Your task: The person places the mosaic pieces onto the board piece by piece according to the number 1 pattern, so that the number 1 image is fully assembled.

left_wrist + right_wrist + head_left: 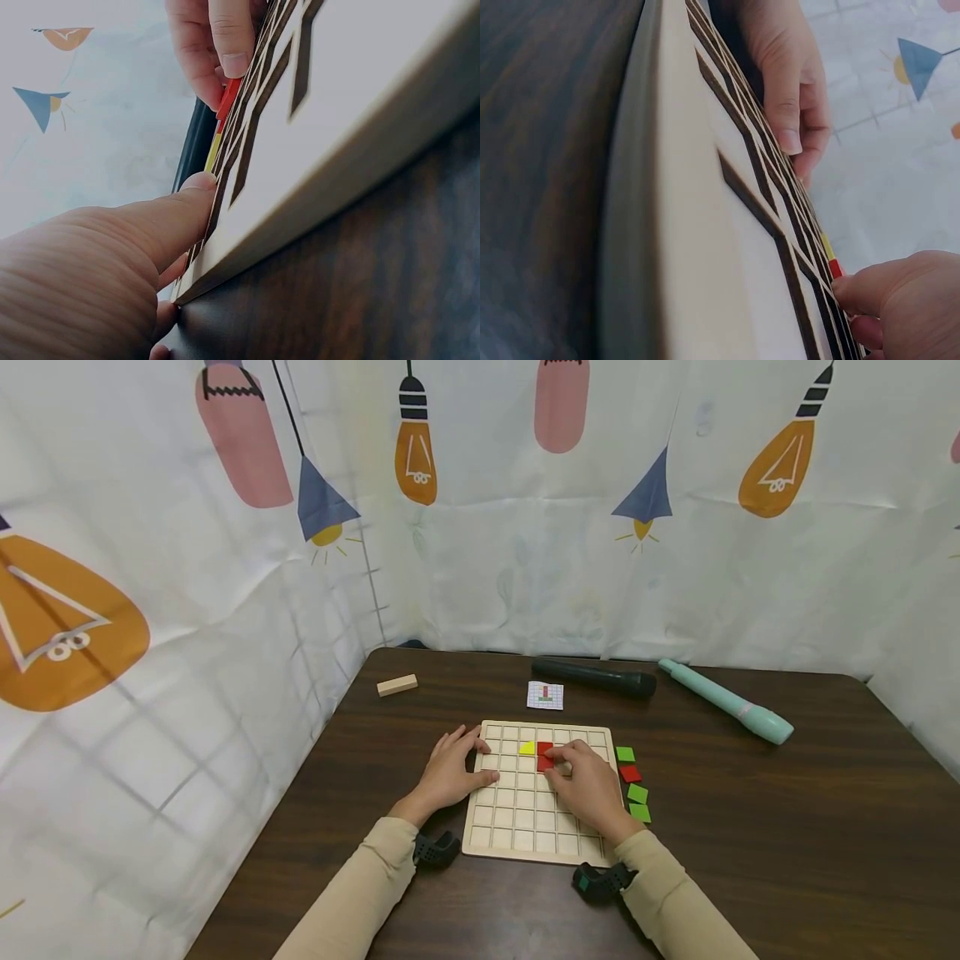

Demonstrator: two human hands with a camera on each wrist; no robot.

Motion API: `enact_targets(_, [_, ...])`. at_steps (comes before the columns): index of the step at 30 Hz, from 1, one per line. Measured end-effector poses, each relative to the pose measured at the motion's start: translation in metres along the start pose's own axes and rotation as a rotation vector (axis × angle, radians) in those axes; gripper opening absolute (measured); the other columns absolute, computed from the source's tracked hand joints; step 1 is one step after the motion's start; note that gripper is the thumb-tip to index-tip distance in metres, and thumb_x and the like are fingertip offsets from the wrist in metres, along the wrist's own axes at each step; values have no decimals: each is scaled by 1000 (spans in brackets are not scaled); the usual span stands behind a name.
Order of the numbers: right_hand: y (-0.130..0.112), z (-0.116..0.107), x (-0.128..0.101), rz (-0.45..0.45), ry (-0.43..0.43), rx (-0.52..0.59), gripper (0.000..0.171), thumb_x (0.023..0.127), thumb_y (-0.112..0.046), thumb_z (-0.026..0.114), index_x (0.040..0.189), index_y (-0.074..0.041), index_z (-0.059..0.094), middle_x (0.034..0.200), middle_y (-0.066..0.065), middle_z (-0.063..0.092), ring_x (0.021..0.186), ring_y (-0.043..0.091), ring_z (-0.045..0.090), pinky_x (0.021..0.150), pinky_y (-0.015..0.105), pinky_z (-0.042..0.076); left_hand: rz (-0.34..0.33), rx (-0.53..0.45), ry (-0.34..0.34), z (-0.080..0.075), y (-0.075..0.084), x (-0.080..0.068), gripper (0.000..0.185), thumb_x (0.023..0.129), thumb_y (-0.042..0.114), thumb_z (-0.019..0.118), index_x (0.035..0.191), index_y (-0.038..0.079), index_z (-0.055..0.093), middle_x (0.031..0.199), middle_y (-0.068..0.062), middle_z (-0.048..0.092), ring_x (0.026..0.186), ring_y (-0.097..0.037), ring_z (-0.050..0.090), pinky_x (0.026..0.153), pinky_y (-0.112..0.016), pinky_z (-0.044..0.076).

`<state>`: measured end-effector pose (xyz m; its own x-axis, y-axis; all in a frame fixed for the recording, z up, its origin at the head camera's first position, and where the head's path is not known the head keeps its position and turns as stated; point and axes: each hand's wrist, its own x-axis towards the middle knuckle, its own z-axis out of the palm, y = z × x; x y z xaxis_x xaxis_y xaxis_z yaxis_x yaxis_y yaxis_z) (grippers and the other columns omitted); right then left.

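Head view: The wooden grid board (pixel 525 827) lay flat on the table (pixel 750 860), near its front edge. Your left hand (pixel 450 772) rested on the board's 9 o'clock rim with fingers extended and holding nothing. Your right hand (pixel 588 785) lay over the upper cells, fingertips pressing a red tile (pixel 543 756) into place just beside a yellow tile (pixel 527 747). Judge the tiles light, thin, stiff and smooth; take one by opposite edges with the fingertips. Spare green and red tiles (pixel 632 783) sat at 3 o'clock, just off the board. A pattern card (pixel 545 695), black cylinder (pixel 592 678), teal cylinder (pixel 726 702) and wooden block (pixel 397 685) lay toward 12 o'clock, well apart. Open room remained at 3 and 9 o'clock.

Left wrist view: Your left thumb (pixel 169 221) pressed the board's edge, steadying it.

Right wrist view: Your right fingertips (pixel 855 292) touched the red tile; whether they pinched it could not be told.
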<state>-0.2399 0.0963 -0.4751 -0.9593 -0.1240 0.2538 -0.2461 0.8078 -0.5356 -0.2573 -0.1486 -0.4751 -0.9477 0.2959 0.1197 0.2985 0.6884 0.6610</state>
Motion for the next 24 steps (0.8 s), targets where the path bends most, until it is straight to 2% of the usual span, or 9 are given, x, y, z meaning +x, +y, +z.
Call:
enact_targets(6, [0, 0, 0, -2, 4, -18, 27, 86, -25, 74, 112, -18, 74, 103, -1, 63, 75, 13, 54, 62, 27, 45, 1, -2, -2, -1, 1, -1, 34, 86, 33, 76, 110, 15, 61, 157, -9, 33, 148, -32, 17, 119, -56, 6])
enact_targets(16, [2, -2, -3, -21, 16, 24, 25, 86, -23, 74, 111, -18, 75, 105, -2, 63, 76, 13, 55, 63, 27, 44, -3, -9, 1, -1, 3, -1, 33, 85, 33, 76, 110, 16, 61, 157, -8, 33, 149, -31, 16, 119, -57, 7])
enact_targets(19, [4, -3, -5, -33, 23, 64, 24, 86, -21, 73, 110, -19, 74, 106, -4, 63, 74, 13, 52, 62, 28, 43, 5, -7, 2, -1, 3, -1, 34, 86, 34, 76, 110, 16, 61, 157, -8, 33, 148, -32, 16, 119, -57, 7])
enact_targets(24, [7, -5, -12, -55, 24, 195, 22, 87, -17, 72, 110, -18, 73, 105, -5, 64, 73, 14, 49, 62, 27, 43, -1, -5, 0, -1, 1, -1, 33, 86, 34, 76, 109, 16, 61, 157, -9, 33, 148, -32, 16, 119, -56, 6])
